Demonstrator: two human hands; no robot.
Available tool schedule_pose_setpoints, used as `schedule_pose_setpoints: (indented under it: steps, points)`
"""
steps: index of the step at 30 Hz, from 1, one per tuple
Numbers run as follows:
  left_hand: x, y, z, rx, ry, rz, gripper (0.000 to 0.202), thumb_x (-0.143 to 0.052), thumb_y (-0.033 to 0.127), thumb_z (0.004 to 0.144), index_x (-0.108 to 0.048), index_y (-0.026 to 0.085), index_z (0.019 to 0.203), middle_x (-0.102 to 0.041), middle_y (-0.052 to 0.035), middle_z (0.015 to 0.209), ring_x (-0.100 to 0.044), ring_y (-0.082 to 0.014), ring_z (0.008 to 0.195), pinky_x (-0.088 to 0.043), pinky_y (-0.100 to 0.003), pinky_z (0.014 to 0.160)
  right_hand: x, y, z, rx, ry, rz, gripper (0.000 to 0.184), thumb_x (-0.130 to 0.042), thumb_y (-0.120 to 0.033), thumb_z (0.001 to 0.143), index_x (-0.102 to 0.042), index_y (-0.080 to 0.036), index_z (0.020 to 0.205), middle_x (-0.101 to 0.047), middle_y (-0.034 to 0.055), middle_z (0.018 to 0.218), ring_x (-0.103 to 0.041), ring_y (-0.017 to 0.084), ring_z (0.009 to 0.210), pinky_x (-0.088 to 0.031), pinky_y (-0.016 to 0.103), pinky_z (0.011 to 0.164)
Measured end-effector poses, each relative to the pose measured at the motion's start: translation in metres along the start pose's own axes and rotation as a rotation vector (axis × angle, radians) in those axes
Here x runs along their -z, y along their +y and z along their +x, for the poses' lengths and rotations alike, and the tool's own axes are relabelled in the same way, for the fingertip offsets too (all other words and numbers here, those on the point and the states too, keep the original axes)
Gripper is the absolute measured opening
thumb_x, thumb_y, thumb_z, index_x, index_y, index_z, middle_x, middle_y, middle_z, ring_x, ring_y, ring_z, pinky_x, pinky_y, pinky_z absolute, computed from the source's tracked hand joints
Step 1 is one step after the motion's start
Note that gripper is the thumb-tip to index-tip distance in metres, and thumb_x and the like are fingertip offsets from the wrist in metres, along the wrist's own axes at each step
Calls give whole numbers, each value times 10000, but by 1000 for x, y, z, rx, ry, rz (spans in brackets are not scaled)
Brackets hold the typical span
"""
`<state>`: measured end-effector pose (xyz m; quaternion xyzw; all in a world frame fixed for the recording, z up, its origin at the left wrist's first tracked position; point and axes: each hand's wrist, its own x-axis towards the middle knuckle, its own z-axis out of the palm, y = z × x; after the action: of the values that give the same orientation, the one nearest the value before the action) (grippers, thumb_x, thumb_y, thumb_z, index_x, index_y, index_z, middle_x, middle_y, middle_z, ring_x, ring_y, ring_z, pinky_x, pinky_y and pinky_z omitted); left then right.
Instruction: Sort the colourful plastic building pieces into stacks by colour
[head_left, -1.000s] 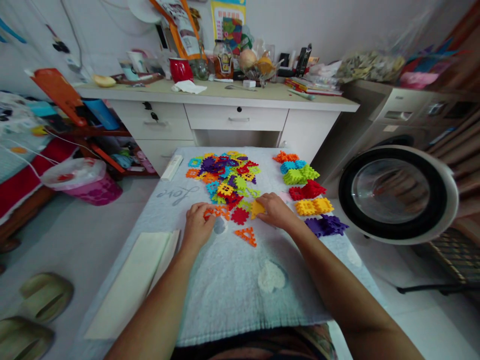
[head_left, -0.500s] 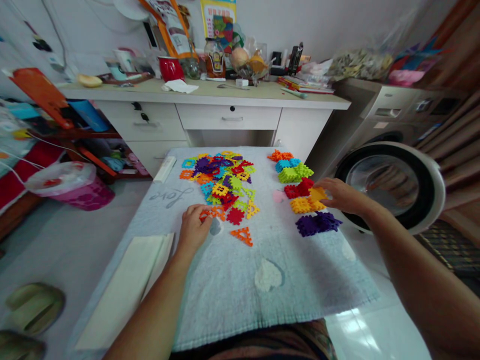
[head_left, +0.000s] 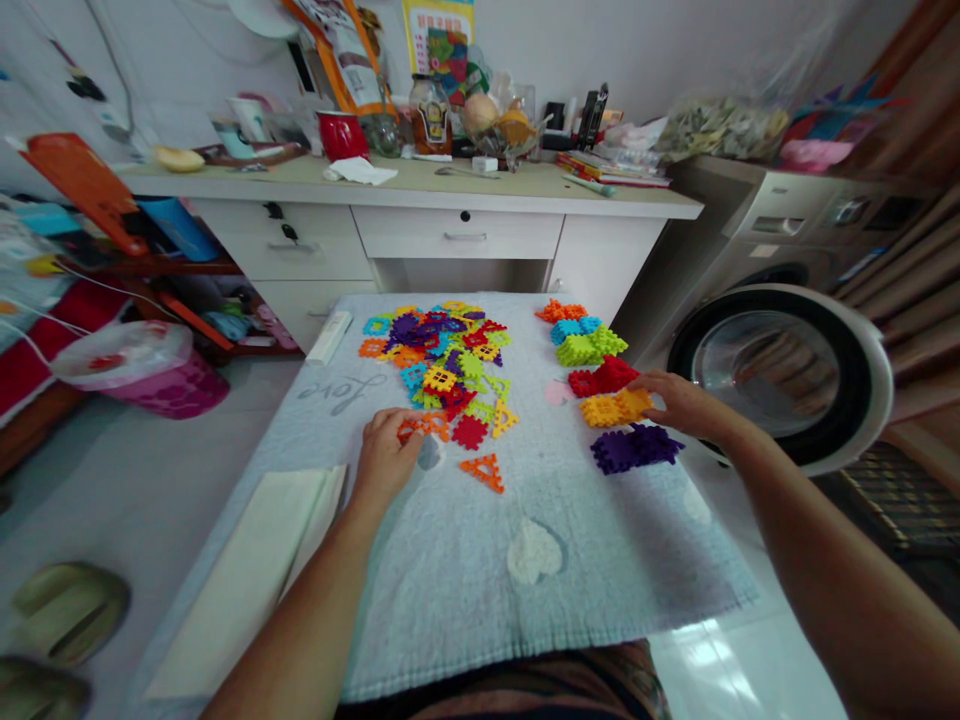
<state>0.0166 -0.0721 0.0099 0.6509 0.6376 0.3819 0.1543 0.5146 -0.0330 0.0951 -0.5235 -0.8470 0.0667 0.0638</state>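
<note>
My left hand [head_left: 385, 452] rests at the near edge of a mixed heap of plastic interlocking pieces [head_left: 442, 340], its fingers closed on orange pieces [head_left: 427, 426]. A loose orange triangle [head_left: 484, 472] lies to the right of it. On the right side, my right hand [head_left: 673, 402] has thumb and fingers closed at the end of a row of yellow pieces [head_left: 615, 408]. Beyond that row are red pieces [head_left: 602, 377], lime green pieces [head_left: 591, 346], blue pieces [head_left: 575, 328] and orange pieces [head_left: 560, 311]. Purple pieces [head_left: 636, 448] lie nearer to me.
A grey cloth [head_left: 450, 600] covers the table. Folded white material [head_left: 247, 580] lies on the left and a white strip [head_left: 329, 338] at the far left. Behind stands a cluttered counter [head_left: 412, 185]. A washing machine's round door [head_left: 780, 370] hangs open on the right.
My right hand has lowered slightly, bringing a raised yellow piece down onto the yellow row. My left hand stays in nearly the same place.
</note>
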Motion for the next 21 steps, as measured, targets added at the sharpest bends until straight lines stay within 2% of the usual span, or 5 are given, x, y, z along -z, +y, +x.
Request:
schedule_pose_setpoints:
  steps: [7,14,21]
  points:
    - [0,-1,0,6,-7,-6,241,-556,282,783,-709,221,959,-658,-84,1033,-603,-268,1084,-466,-450,1021,1,-6,-2,-10,63,-7,345,-621,-181,751,-716,-209,1081,-702,117,1148,-659,283,1090,-512,478,1009]
    - [0,-2,0,17,-12,-12,238,-551,287,785,-705,216,952,-651,-89,1037,-604,-266,1067,-480,-445,1000,-2,-13,0,-9,9,-34,317,-603,-142,753,-719,-194,1043,-694,127,1117,-652,283,1060,-507,477,1006]
    - [1,-1,0,7,-10,-12,239,-539,273,784,-700,224,953,-659,-80,1038,-602,-258,1060,-471,-435,1003,3,-18,-3,-17,46,-2,269,-584,-143,767,-712,-204,996,-684,124,1106,-644,282,1054,-496,477,1009]
